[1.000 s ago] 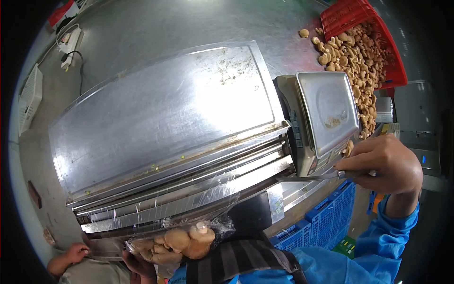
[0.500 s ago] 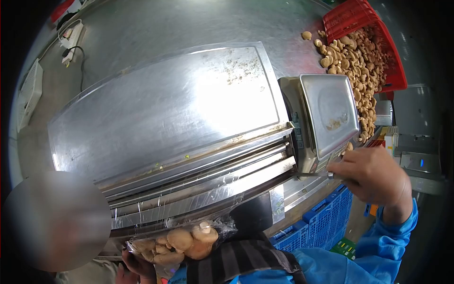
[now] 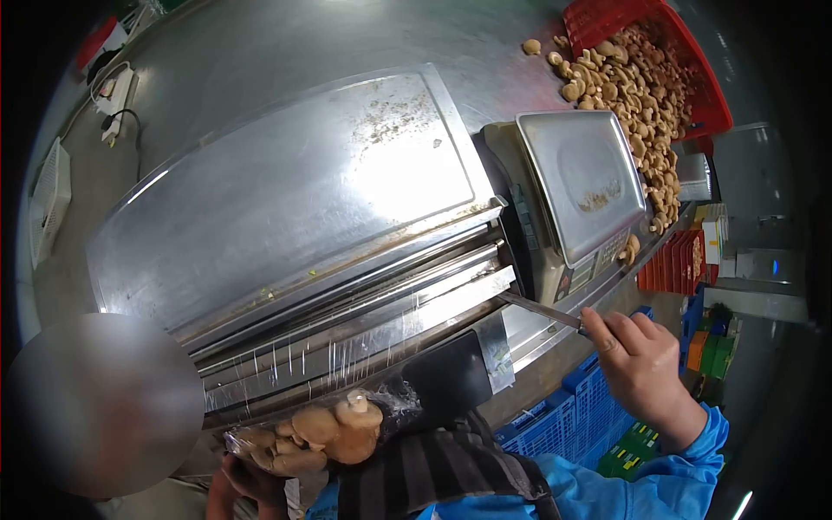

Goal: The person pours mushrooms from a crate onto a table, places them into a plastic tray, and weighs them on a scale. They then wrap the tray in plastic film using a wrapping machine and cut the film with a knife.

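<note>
Your right hand (image 3: 641,368) gripped a knife (image 3: 542,310), fingers closed on its handle, just below the scale (image 3: 581,186). Your left hand (image 3: 247,481) clasped a film-wrapped mushroom tray (image 3: 316,433), fingers underneath it, well left of the scale.

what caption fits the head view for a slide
Right hand grips a metal bar by the scale; left hand holds film-wrapped mushrooms.

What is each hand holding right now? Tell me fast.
Left hand: closed on the wrapped mushroom pack.
Right hand: closed on a metal blade.
</note>
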`<state>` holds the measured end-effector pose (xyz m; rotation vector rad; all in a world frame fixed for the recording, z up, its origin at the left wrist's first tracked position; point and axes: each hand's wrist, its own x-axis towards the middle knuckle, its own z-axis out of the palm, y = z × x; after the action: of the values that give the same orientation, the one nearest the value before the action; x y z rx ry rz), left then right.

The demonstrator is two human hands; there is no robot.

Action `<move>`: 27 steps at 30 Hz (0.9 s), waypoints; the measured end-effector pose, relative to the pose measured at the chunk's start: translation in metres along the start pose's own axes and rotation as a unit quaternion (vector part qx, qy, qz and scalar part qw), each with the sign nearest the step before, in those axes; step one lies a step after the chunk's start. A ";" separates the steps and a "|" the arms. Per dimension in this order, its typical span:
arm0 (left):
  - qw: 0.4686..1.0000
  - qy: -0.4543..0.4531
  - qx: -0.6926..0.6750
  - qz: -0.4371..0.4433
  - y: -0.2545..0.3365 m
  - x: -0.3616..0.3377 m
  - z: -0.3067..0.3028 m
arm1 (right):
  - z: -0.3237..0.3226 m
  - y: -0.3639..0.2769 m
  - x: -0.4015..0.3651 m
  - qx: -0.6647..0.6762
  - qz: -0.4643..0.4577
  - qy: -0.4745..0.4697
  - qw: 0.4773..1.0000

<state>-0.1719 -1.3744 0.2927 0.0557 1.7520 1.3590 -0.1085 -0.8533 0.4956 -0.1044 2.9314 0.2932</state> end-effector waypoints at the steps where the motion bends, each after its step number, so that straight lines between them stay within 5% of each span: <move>1: 0.997 -0.045 0.054 -0.012 0.002 0.000 -0.008 | 0.006 -0.001 -0.006 -0.001 0.000 0.016 1.000; 4: 0.979 -0.096 0.174 0.033 -0.008 -0.005 -0.020 | 0.021 -0.007 -0.017 -0.002 0.030 0.043 0.999; 7: 0.989 -0.067 0.126 0.023 0.005 -0.003 -0.008 | 0.036 -0.012 -0.025 0.005 0.050 0.079 0.996; 11: 0.959 -0.056 0.261 0.098 0.025 -0.002 -0.003 | 0.052 -0.008 -0.031 0.001 0.045 0.110 0.993; 13: 0.939 0.036 0.293 0.180 -0.041 -0.013 -0.015 | 0.037 0.000 -0.023 -0.001 0.018 0.082 0.996; 15: 0.931 0.088 0.278 0.220 -0.045 -0.012 -0.011 | 0.012 0.006 -0.011 -0.009 -0.007 0.040 0.999; 21: 0.965 0.081 0.199 0.151 -0.009 -0.011 0.004 | -0.043 0.023 0.038 -0.005 -0.097 -0.084 0.992; 25: 0.912 0.055 0.339 0.225 0.000 -0.010 -0.002 | -0.062 0.020 0.067 -0.001 -0.139 -0.121 0.983; 27: 0.896 0.079 0.366 0.238 -0.019 -0.012 -0.009 | -0.064 0.030 0.081 0.108 -0.162 -0.133 0.972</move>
<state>-0.1615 -1.3948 0.2850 0.8585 2.4105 0.9497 -0.2027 -0.8412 0.5470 -0.4665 2.6026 -0.0584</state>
